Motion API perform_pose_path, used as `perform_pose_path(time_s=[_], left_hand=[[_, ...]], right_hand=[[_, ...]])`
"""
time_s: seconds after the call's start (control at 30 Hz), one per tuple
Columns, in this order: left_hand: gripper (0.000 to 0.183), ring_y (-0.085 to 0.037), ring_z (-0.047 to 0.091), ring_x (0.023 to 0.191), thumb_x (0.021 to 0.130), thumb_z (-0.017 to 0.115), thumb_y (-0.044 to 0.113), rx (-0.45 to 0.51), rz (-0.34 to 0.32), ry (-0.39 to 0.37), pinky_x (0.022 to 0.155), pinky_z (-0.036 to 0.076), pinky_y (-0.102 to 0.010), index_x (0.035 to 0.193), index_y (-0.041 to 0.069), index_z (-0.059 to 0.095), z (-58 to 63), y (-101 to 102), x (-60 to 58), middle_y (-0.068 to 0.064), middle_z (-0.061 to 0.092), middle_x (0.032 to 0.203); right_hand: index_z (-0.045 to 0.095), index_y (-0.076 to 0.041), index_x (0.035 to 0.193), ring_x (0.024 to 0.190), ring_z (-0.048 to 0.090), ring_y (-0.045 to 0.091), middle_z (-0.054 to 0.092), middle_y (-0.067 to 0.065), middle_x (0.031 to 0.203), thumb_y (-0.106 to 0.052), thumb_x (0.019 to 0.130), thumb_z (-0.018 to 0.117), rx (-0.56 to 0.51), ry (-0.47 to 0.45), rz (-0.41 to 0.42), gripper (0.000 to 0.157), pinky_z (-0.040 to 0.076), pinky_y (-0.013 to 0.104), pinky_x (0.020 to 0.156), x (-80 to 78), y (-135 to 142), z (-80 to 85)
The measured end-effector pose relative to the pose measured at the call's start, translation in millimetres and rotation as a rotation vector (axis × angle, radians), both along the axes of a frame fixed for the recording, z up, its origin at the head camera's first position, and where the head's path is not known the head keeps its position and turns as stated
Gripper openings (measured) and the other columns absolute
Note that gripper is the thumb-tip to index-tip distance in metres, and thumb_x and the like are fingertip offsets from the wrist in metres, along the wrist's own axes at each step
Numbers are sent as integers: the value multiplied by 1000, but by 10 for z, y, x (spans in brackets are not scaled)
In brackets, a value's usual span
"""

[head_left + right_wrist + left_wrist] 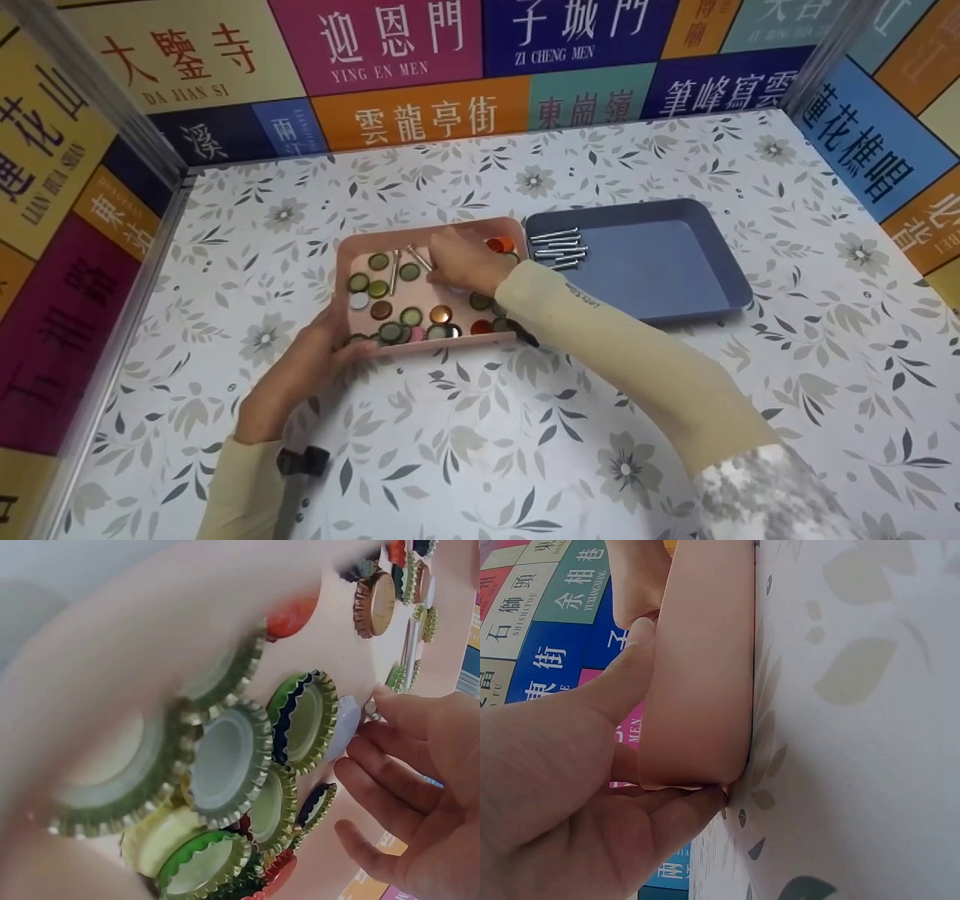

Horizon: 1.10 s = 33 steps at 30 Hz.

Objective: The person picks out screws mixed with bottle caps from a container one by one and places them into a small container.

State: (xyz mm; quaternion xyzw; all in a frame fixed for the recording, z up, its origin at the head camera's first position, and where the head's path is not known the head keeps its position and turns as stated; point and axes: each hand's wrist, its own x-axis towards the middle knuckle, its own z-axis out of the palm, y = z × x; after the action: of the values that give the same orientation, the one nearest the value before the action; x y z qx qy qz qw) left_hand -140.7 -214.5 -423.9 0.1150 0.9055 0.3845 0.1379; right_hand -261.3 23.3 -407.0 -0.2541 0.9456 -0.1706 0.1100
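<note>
At the near left corner of a pink tray (517, 232), my left hand (319, 341) grips the wall, with the thumb (634, 652) at the rim and the fingers against the outside. My right hand (469, 259) reaches into this tray and pinches a silver screw (420, 258) between thumb and fingertips. A second screw (394, 272) lies in the tray to the left of it. Bottle caps (410, 316) in green, gold, orange and red lie around the hand, many with their hollow side up. The right forearm hides part of the tray's right end.
A blue-grey tray (660, 262) stands against the pink tray's right side. Several silver screws (559, 247) lie side by side at its left end. The tabletop (450, 450) has a leaf and flower print. Printed panels (420, 112) rise along the back and both sides.
</note>
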Motion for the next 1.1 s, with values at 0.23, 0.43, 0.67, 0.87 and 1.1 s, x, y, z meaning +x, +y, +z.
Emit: perform_pose_path(time_s=[0.23, 0.43, 0.67, 0.87, 1.1], left_hand=[[93, -34, 28, 152, 98, 65, 25, 20, -9, 3, 126, 23, -52, 163, 26, -3, 8, 7, 4, -16, 23, 166], [94, -33, 30, 151, 97, 66, 24, 35, -7, 4, 125, 24, -51, 162, 30, -1, 0, 6, -11, -14, 25, 166], [99, -35, 28, 152, 97, 66, 25, 14, 1, 2, 126, 22, -53, 160, 37, -9, -7, 11, -5, -15, 21, 167], [94, -34, 30, 151, 97, 66, 26, 21, 1, 8, 126, 22, -53, 162, 33, -1, -7, 2, -11, -13, 25, 166], [88, -31, 30, 151, 96, 67, 24, 50, -7, 5, 125, 24, -52, 162, 26, 9, -16, -8, -19, -12, 30, 164]], right_hand=[[77, -3, 82, 61, 53, 18, 60, 3, 64, -11, 92, 69, 26, 28, -10, 15, 37, 27, 56, -21, 4, -9], [76, -3, 102, 73, 53, 25, 59, 8, 89, 0, 90, 60, 20, 55, -44, 20, 39, 34, 71, -24, -3, -19], [75, -2, 103, 90, 57, 30, 64, 14, 114, 2, 89, 61, -1, 33, -55, 20, 45, 41, 89, -33, 2, -19], [77, -2, 98, 76, 54, 26, 53, 5, 81, 3, 89, 60, -21, 5, -57, 20, 42, 37, 77, -65, 23, -8], [70, -5, 69, 66, 45, 21, 47, -1, 58, -4, 90, 63, 27, 16, -36, 21, 42, 42, 87, -97, 86, 18]])
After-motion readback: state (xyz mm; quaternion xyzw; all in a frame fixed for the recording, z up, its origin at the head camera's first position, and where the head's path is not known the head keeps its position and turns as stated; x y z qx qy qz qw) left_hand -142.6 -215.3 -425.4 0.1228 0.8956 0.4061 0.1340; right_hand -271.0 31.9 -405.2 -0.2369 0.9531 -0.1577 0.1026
